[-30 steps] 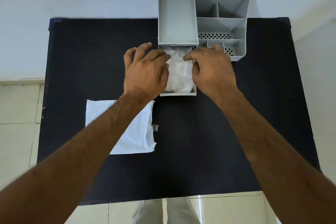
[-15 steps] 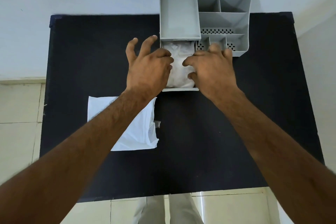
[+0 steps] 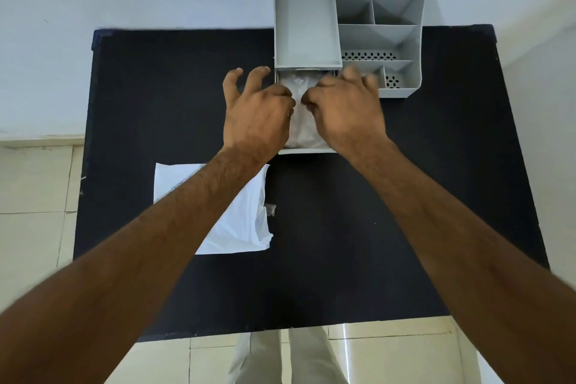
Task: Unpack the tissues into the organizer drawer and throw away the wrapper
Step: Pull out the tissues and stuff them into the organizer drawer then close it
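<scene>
A grey desk organizer (image 3: 305, 19) stands at the back of the black table (image 3: 343, 243). Its drawer (image 3: 307, 151) is pulled out toward me, and white tissues (image 3: 300, 121) lie inside it. My left hand (image 3: 255, 115) hovers over the drawer's left half, thumb and forefinger pinched on the tissues and the other fingers lifted and spread. My right hand (image 3: 346, 112) covers the right half, its fingers curled down onto the tissues. Both hands hide most of the stack. The white wrapper (image 3: 240, 227) lies flat on the table at the left, partly under my left forearm.
The organizer's open compartments on top hold nothing that I can see. A white wall rises behind the table. Tiled floor shows to the left and in front, with my trouser legs at the near table edge.
Both hands have moved closer together over the drawer, and their fingers have curled from flat into a pinch on the tissues. The wrapper has not moved.
</scene>
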